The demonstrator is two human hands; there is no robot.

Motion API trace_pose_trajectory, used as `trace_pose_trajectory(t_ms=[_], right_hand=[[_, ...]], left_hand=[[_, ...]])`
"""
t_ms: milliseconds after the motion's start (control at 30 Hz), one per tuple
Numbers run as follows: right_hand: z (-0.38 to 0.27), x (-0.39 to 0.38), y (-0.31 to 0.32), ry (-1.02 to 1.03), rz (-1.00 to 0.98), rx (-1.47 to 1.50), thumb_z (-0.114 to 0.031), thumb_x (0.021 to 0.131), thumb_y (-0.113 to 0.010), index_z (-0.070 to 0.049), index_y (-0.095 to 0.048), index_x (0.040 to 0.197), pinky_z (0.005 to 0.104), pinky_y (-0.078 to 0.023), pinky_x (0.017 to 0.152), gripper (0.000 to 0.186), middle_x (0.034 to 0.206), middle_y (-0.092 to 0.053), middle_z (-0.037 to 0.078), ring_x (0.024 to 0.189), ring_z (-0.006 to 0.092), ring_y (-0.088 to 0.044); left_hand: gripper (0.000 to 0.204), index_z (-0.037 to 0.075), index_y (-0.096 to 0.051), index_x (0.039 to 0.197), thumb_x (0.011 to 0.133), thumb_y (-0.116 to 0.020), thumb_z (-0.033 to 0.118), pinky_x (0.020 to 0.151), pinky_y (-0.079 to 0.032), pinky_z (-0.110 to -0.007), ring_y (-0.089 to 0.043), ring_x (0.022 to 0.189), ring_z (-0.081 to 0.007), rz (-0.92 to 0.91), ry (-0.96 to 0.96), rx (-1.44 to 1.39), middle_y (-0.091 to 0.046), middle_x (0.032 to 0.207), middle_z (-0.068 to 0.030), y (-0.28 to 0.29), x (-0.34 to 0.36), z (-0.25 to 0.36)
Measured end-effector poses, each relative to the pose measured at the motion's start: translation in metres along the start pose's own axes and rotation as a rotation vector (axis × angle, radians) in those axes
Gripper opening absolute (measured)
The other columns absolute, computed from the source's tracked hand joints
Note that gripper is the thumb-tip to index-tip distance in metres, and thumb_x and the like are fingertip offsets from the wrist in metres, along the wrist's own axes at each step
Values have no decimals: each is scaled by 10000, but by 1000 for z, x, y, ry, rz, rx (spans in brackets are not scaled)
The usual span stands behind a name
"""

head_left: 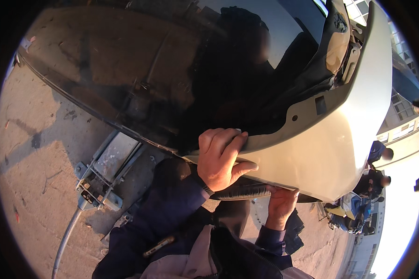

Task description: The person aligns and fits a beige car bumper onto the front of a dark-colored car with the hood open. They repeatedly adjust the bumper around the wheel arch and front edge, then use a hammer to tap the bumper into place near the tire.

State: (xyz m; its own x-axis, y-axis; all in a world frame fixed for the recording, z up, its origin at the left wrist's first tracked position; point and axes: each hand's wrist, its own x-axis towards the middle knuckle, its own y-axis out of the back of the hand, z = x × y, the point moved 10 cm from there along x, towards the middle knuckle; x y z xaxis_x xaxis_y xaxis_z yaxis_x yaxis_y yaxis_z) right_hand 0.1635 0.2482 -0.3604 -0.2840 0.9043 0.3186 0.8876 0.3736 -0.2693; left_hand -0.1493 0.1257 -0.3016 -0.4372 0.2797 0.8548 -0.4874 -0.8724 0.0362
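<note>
A light beige car fender (312,149) curves across the right, with holes along its inner flange. Beside it spreads a glossy dark car panel (125,60), perhaps a door, mirroring a person's shape. My left hand (221,158) lies over the fender's near end, fingers bent onto its edge and thumb against the outer face. Lower and to the right, my right hand (281,204) pinches the fender's bottom lip, thumb visible and some fingertips hidden behind the metal. Part of a black tyre (242,190) shows below the fender between both hands.
A grey floor jack (109,160) stands at the left beside the dark panel, its long handle (66,242) reaching toward me. Two people (373,182) are at the far right near a yellow and blue vehicle (351,211). Sunlit concrete ground (37,176) lies around.
</note>
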Motion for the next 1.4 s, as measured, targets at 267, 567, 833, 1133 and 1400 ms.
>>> trace_pose_trajectory(t_ms=[267,567,833,1133,1400], right_hand=[[-17,19,6,-49,141,-217,-574,1127,-552,6,-589,1414,472,-705,734,648,1182,-755,203,955,357,-790],[-15,19,30,-194,190,-161,-648,1113,-512,54,-552,1397,496,-698,681,758,1092,-754,266,857,413,-799],[-18,15,45,-232,318,-294,-732,1089,-471,51,-549,1362,478,-674,640,833,953,-741,284,764,394,-780],[-35,18,27,-131,248,-465,-731,1102,-439,-20,-536,1419,401,-606,540,784,906,-733,221,577,309,-695],[-34,20,16,-86,242,-418,-740,1097,-436,-28,-529,1462,384,-582,507,805,907,-743,191,560,298,-671]], left_hand=[[665,-27,-627,1471,890,-879,177,891,-529,-426,-596,1028,-325,-54,79,-49,-629,1176,-143,-6,4,-7],[725,-23,-608,1510,838,-865,56,897,-542,-439,-625,1003,-316,24,61,-138,-653,1150,-138,-10,-6,-12],[552,38,-667,1466,954,-804,193,1069,-505,-485,-595,1218,-281,176,-111,68,-604,1371,-98,-18,-59,-26],[632,-18,-542,1575,978,-738,48,1061,-519,-472,-616,1154,-367,-86,266,323,-604,1351,-147,-7,-167,-98],[362,34,-669,1359,1005,-741,16,864,-571,-445,-647,1057,-360,-95,668,117,-649,1216,-182,15,-205,-143]])
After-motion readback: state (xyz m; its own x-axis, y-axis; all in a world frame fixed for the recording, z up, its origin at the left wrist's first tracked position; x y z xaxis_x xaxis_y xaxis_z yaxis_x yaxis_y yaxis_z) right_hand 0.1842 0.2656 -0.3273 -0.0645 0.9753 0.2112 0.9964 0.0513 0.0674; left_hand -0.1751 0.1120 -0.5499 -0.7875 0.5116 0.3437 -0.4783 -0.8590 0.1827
